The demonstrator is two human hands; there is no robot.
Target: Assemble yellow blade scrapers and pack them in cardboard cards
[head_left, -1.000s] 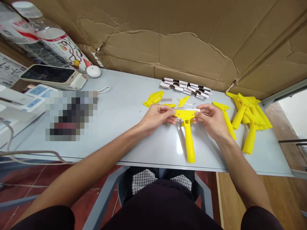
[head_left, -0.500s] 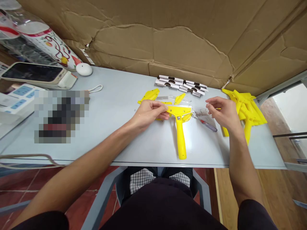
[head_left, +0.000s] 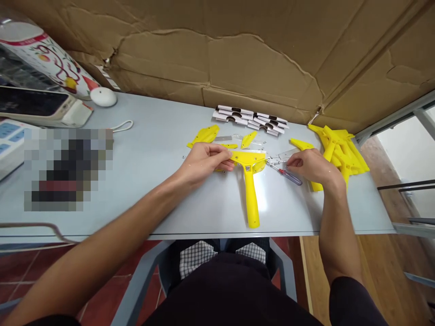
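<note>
My left hand (head_left: 204,165) grips the left end of a yellow scraper (head_left: 252,194) between thumb and fingers. The scraper's wide head points away from me and its handle towards me; a thin blade edge shows along the top. To its right, my right hand (head_left: 314,168) is low over the table with its fingertips pinched together among small loose screws (head_left: 274,163). Whatever is between those fingertips is too small to make out. A screwdriver (head_left: 292,177) with a clear purplish handle lies just below the right fingertips.
Yellow scraper parts (head_left: 208,134) and flat blades (head_left: 223,139) lie behind the left hand. White-and-black folded card pieces (head_left: 234,114) are stacked by the cardboard wall (head_left: 244,63). Several yellow handles (head_left: 340,149) are heaped at the right. A phone (head_left: 34,103) and bottle (head_left: 50,56) stand left.
My right hand has come down to the table near the screws, its fingers drawn together. The left hand keeps its hold on the scraper. The whole view has shifted slightly.
</note>
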